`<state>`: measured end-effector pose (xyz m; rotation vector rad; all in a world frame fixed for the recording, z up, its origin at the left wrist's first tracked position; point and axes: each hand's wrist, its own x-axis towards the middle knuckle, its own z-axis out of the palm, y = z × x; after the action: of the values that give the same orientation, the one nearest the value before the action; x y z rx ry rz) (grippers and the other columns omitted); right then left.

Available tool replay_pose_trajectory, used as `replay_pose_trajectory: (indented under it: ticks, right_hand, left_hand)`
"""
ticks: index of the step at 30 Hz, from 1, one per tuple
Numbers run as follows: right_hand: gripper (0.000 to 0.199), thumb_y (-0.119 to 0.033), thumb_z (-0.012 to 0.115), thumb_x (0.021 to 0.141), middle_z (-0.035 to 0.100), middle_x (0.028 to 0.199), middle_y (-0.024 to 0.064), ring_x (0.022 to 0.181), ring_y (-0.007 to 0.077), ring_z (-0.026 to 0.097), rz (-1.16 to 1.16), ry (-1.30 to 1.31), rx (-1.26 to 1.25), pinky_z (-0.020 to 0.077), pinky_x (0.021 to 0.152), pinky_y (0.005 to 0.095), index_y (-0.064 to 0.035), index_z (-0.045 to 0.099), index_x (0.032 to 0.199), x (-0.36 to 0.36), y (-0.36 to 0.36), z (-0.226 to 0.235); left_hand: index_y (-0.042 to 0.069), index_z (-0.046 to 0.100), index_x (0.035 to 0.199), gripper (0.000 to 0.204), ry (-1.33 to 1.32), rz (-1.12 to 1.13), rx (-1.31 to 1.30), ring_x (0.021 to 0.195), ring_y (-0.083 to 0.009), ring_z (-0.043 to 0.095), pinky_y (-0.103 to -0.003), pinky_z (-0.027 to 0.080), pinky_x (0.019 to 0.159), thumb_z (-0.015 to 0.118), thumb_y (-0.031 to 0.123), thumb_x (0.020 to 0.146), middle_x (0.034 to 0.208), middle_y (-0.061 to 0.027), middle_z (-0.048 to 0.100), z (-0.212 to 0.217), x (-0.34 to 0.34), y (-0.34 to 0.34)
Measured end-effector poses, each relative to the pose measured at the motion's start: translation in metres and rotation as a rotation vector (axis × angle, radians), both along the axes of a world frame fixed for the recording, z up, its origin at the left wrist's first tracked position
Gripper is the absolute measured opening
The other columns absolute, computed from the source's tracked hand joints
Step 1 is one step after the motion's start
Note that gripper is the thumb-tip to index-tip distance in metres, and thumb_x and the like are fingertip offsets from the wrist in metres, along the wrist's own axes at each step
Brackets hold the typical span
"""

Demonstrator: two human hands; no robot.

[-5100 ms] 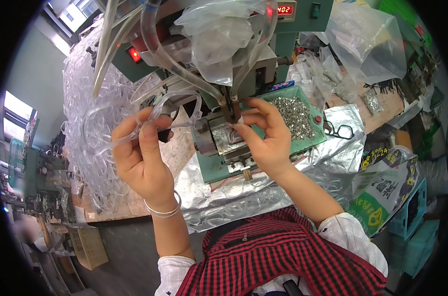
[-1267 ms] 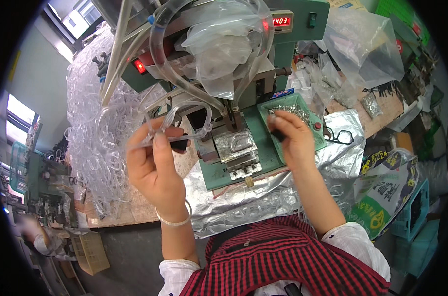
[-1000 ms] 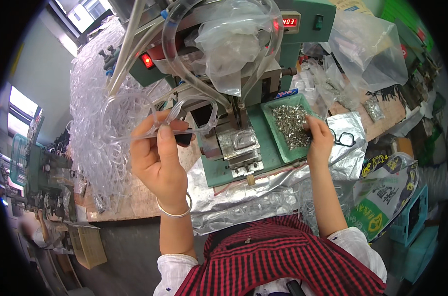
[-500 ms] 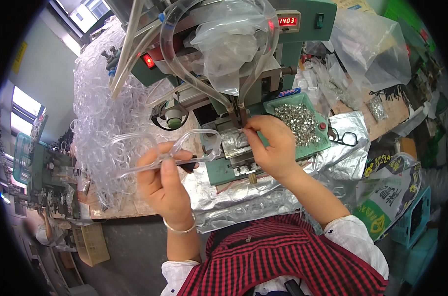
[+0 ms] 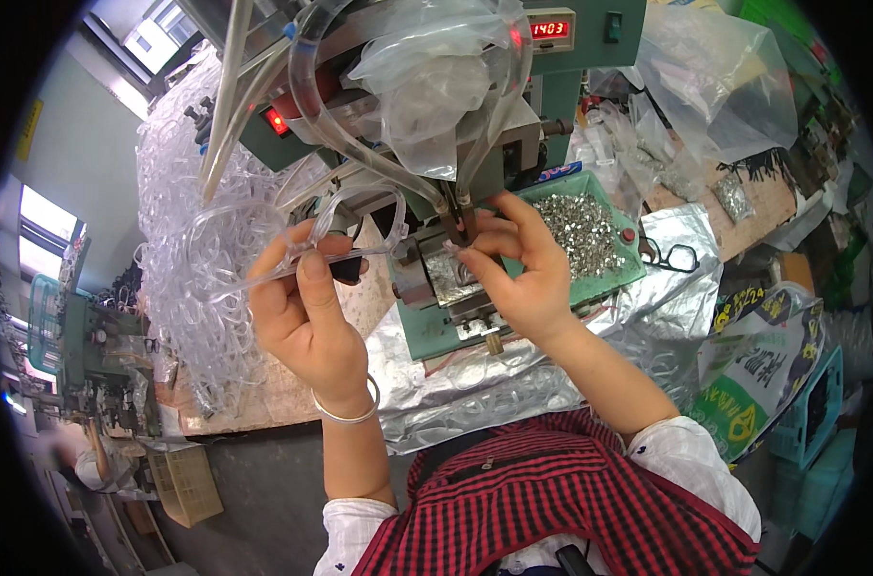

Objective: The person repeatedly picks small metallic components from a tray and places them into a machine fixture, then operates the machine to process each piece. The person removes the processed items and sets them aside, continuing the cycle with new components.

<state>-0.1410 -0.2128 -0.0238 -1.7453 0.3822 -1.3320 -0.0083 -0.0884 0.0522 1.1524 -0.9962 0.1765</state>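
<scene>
A clear plastic eyeglass frame (image 5: 400, 219) is pinched between the thumb and fingers of my left hand (image 5: 307, 307), left of the green machine (image 5: 585, 77). A small black piece (image 5: 346, 270) shows at those fingertips; whether it is worn or held cannot be told. My right hand (image 5: 528, 274) has its thumb and fingers curled together just under the machine's narrow metal head (image 5: 460, 226). Something small and clear seems to be at its fingertips, too small to name. Below the head is a metal fixture block (image 5: 446, 278).
Right of the fixture, a green tray (image 5: 627, 280) holds many small metal parts (image 5: 581, 235). A large heap of clear frames (image 5: 182, 240) lies at left. Black-framed glasses (image 5: 672, 255) rest on silver foil (image 5: 681, 288). Clear hoses (image 5: 302, 86) and a plastic bag (image 5: 422, 86) hang from the machine.
My left hand has moved slightly left and up with the frame, which now sits more tilted. My right fingers have shifted and curled more under the machine head. The view has moved a little.
</scene>
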Motion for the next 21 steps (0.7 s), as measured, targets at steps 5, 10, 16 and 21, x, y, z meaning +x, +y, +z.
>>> replay_pose_trajectory:
  ticks: [5,10,16,21]
  right_hand:
    - [0.068,-0.003,0.076,0.078,0.073,0.081,0.0097,0.094,0.0235,0.073,-0.018,0.066,-0.042,0.0539,0.086,0.033,0.0064,0.045,0.137,-0.002,-0.006,0.011]
    - [0.069,-0.003,0.073,0.079,0.073,0.08,0.0078,0.094,0.0224,0.072,0.007,0.078,-0.012,0.0518,0.089,0.0326,0.0076,0.042,0.14,-0.002,-0.005,0.019]
    - [0.068,-0.002,0.067,0.082,0.072,0.095,0.0122,0.105,0.0237,0.068,0.131,0.066,0.247,0.0483,0.095,0.0327,0.007,0.037,0.143,-0.007,0.001,0.022]
    - [0.055,-0.001,0.059,0.081,0.067,0.114,0.0193,0.11,0.0378,0.062,0.01,0.29,-0.049,0.0465,0.101,0.0425,0.0024,0.049,0.136,-0.031,0.0,0.038]
  left_hand:
    - [-0.002,0.056,0.122,0.023,-0.007,0.044,-0.009,0.077,-0.0132,0.067,-0.025,0.057,0.069,0.056,0.011,0.103,0.094,-0.0141,0.071,0.0,-0.001,-0.008]
    - [-0.001,0.056,0.122,0.022,-0.017,0.037,-0.006,0.076,-0.0128,0.067,-0.024,0.056,0.068,0.056,0.01,0.103,0.094,-0.0136,0.071,0.0,0.001,-0.005]
    - [-0.001,0.057,0.122,0.021,0.006,0.054,0.035,0.079,-0.0141,0.067,-0.026,0.055,0.07,0.055,0.007,0.102,0.094,-0.0134,0.071,0.006,-0.003,-0.003]
    - [-0.002,0.056,0.121,0.026,0.199,-0.315,0.158,0.067,-0.0169,0.061,-0.027,0.049,0.057,0.05,0.015,0.103,0.084,-0.0153,0.067,-0.004,-0.03,0.033]
